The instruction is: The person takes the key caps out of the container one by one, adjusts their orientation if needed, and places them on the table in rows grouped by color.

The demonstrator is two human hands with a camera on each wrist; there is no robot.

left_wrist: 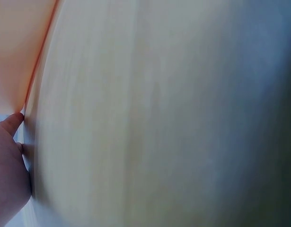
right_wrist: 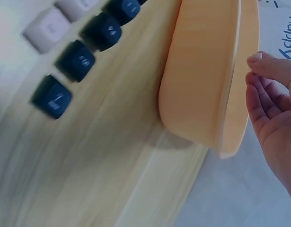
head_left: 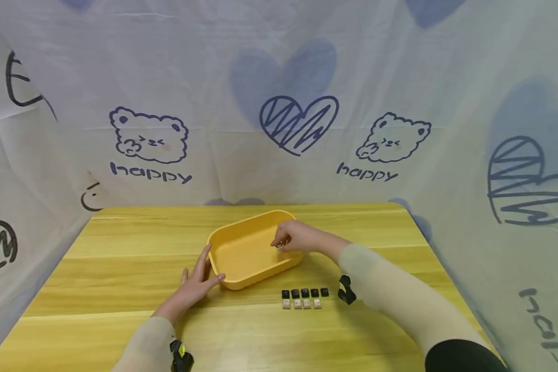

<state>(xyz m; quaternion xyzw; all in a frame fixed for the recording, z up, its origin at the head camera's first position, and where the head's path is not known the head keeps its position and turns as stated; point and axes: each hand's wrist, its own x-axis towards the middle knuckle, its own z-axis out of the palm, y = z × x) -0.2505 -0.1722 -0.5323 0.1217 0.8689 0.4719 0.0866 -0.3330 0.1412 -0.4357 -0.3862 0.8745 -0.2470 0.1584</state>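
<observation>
A shallow orange tray (head_left: 246, 282) with rounded corners lies at an angle on the table. My left hand (head_left: 192, 289) rests against its near left corner, thumb and forefinger spread and nearly straight along the rim. Over the tray's right part, my right hand (head_left: 302, 236) pinches a small whitish keycap (head_left: 279, 246), mostly hidden by the fingers. In the right wrist view, thumb and fingertips meet beyond the tray's rim, and the held piece cannot be made out. In front of the tray lie a row of black keycaps (head_left: 305, 293) and a row of white keycaps (head_left: 307, 304).
The yellow wood-grain table (head_left: 121, 289) carries the tray and keycaps. A pale cloth (head_left: 214, 129) printed with hearts and bears hangs behind it and at both sides. The right forearm passes above the table just right of the keycap rows.
</observation>
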